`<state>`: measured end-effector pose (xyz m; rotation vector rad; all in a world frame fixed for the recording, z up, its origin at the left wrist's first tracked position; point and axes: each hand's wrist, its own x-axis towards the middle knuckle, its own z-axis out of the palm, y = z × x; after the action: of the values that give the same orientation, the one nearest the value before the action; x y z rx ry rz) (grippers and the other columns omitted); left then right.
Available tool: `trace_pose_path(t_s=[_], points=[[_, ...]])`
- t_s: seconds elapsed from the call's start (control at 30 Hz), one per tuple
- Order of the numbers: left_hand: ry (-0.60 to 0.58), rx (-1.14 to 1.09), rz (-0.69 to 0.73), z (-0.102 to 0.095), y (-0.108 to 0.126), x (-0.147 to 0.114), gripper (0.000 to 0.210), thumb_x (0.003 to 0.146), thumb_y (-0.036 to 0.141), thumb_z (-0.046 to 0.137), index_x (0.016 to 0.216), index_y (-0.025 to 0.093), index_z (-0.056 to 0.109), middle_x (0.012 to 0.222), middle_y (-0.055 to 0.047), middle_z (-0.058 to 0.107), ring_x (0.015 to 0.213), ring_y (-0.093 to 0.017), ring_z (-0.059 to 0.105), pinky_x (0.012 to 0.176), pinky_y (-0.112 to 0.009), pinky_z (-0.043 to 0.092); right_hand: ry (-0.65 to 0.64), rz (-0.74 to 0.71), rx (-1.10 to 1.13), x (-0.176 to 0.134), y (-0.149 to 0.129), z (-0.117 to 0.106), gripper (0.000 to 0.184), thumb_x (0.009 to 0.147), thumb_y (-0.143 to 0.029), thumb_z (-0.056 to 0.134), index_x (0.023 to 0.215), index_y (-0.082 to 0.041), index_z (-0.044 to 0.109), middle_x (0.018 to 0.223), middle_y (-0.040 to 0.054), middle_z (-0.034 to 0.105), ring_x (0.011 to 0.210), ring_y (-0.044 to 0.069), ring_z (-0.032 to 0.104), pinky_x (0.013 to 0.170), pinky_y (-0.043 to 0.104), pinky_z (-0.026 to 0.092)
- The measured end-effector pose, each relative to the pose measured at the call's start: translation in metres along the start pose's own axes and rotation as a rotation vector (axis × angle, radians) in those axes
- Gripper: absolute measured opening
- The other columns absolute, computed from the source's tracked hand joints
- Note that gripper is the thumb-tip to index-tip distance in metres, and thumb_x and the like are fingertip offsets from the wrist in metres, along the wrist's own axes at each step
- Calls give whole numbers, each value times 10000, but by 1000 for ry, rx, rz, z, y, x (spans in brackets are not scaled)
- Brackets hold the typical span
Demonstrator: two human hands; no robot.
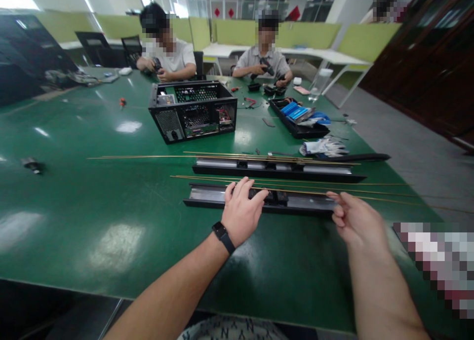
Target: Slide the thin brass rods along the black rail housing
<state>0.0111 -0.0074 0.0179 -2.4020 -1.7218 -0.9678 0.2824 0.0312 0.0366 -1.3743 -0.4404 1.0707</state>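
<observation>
A long black channel with a pale inner strip and dark blocks in its middle lies in front of me. My left hand, a dark watch on its wrist, rests over the channel with fingers apart, at one end of a thin brass-coloured rod. At the channel's right end, my right hand pinches this rod between thumb and forefinger. Just beyond lies a second, similar black channel, with several thin rods along it. Whether my left fingertips touch the rod I cannot tell.
An open black computer case stands farther back. Right of it are a black tray with blue items, work gloves and a clear bottle. Two people sit across the green table, handling dark tools. Rods extend past the right edge.
</observation>
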Motion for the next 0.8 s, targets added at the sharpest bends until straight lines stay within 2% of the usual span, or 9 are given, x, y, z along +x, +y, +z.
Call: trace_pose_path(t_s=[0.07,0.17,0.33,0.47,0.6,0.8], points=[[1,-3,-3,0,0,0,292,952,273,536,1215,355,636,1397,-75,542,1409,-266,389,1145,-535,265,-1,-25,-29,-7,2,6,177,872,-173,649,780,-189,498,844,70,721,328,36,400,228,135,243],[-5,1,-7,0,-1,0,294,959,279,526,1223,358,628,1413,-75,529,1419,-260,377,1153,-529,253,-75,-33,-73,-17,8,15,155,867,-161,644,759,-169,533,870,95,739,317,33,388,221,137,240],[-9,6,-2,1,-2,-1,294,961,288,525,1228,364,623,1426,-72,521,1418,-258,379,1160,-523,245,-169,-15,-133,-28,12,23,148,858,-186,661,755,-157,559,873,98,749,304,29,384,215,137,219],[5,6,-3,2,-2,-1,298,957,291,535,1230,365,627,1421,-69,529,1410,-263,391,1158,-526,250,-130,-3,-91,-26,9,19,85,849,-196,668,811,-146,611,848,106,747,307,33,395,222,138,229],[9,7,3,2,-2,-1,302,950,285,545,1229,365,629,1423,-69,532,1411,-266,391,1157,-527,254,-56,-30,-7,-19,8,15,75,887,-187,609,819,-164,586,769,81,732,306,48,394,228,148,234],[14,4,9,2,-2,-1,294,954,284,537,1222,359,630,1428,-70,532,1416,-258,387,1157,-526,247,-102,-34,-30,-19,16,18,133,888,-207,637,786,-166,562,812,88,743,326,34,392,254,139,264]])
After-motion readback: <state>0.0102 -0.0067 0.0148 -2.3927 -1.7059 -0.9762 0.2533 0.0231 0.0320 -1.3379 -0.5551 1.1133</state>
